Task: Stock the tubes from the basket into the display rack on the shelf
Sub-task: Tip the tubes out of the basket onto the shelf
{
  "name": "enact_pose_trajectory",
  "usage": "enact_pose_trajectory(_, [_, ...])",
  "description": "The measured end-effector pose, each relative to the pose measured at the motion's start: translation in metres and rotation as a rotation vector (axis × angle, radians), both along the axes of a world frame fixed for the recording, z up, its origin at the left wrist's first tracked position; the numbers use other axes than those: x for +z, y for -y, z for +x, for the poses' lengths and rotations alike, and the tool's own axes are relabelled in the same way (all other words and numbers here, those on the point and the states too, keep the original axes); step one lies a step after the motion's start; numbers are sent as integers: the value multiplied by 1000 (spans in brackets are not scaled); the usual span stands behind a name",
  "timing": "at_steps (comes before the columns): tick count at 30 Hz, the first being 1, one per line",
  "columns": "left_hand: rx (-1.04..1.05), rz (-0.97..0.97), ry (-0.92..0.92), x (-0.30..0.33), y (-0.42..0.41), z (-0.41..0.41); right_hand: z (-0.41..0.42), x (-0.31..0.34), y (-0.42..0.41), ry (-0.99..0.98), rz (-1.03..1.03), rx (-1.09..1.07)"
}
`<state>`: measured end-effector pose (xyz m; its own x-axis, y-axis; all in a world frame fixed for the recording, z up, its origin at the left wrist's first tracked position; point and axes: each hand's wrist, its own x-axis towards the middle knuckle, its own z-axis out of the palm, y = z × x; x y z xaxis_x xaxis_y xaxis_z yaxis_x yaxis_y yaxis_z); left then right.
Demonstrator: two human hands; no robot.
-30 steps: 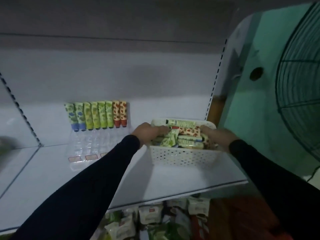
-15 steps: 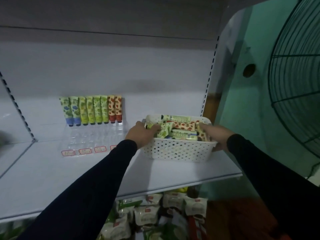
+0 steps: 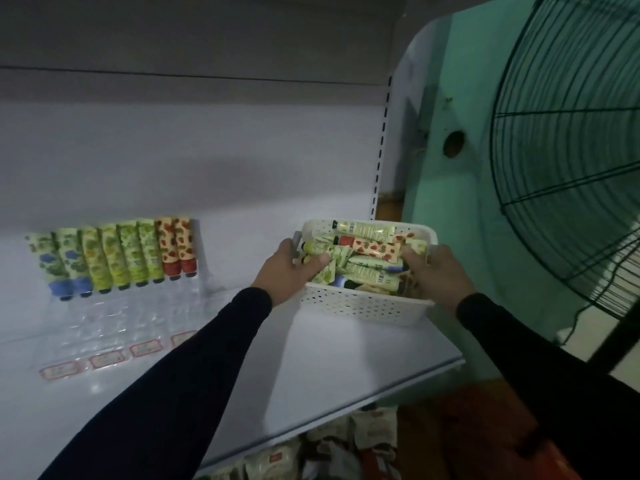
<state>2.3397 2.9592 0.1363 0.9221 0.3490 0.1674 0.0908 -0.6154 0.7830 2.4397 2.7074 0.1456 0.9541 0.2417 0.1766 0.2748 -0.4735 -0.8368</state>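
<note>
Both hands, the left hand (image 3: 289, 268) and right hand (image 3: 434, 271), have kept their curled grip on the basket (image 3: 363, 306) ends, now settled on the shelf (image 3: 329, 368); tubes (image 3: 363, 258) remain unpicked.

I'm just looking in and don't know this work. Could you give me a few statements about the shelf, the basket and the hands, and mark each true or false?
1. Both hands are at the white basket. True: the left hand grips its left end, the right hand its right end.
2. The basket is empty. False: it holds a heap of tubes.
3. Eight tubes stand in the display rack. True.
4. All the standing tubes have red caps. False: two blue, four green, two red.
5. The rack's front rows are full. False: they look unfilled.
</note>
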Motion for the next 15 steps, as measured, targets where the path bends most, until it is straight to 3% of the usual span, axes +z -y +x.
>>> enact_pose_trajectory(9, [-135, -20, -71, 9, 6, 30, -31, -12, 11, 156, 88, -179])
enact_pose_trajectory(15, [-112, 31, -125, 19, 17, 28, -54, -15, 3, 194, 129, -274])
